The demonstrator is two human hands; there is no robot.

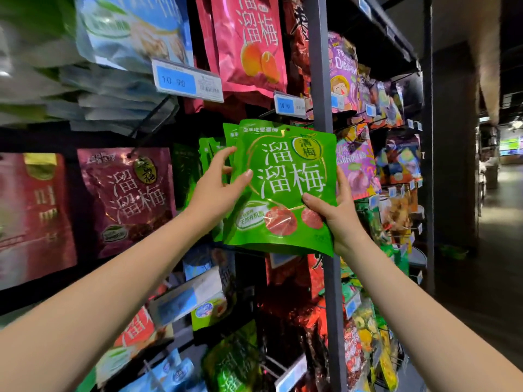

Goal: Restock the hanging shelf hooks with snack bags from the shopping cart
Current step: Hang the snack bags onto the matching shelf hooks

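Subject: one green bag (283, 188), held in the air in front of the rack, just left of the grey post (319, 80) and below a blue price tag (288, 105).

Grip: the left hand (218, 190) pinches the bag's left edge, with the thumb pressed flat on the front and the fingers (226, 152) spread and reaching up behind. The right hand (336, 213) pinches the lower right corner, thumb on the front and the other fingers hidden behind the foil.

Governing relation: the hanging hole (288, 129) sits at the middle of the top edge, above both hands and clear of both. The bag's long axis is near upright, with the top tipped slightly to the right. A row of green bags (209, 149) hangs just behind and to the left, nearer the left hand. The hook that carries them is not clearly visible and probably lies behind the held bag. In my judgement, the top edge must travel inward to the hook's tip, with the left hand steering.

Condition: glossy green foil with large white characters, a yellow-green round badge at the upper right and red fruit pictured at the bottom. It looks flat and undamaged. A second green edge shows directly behind it.
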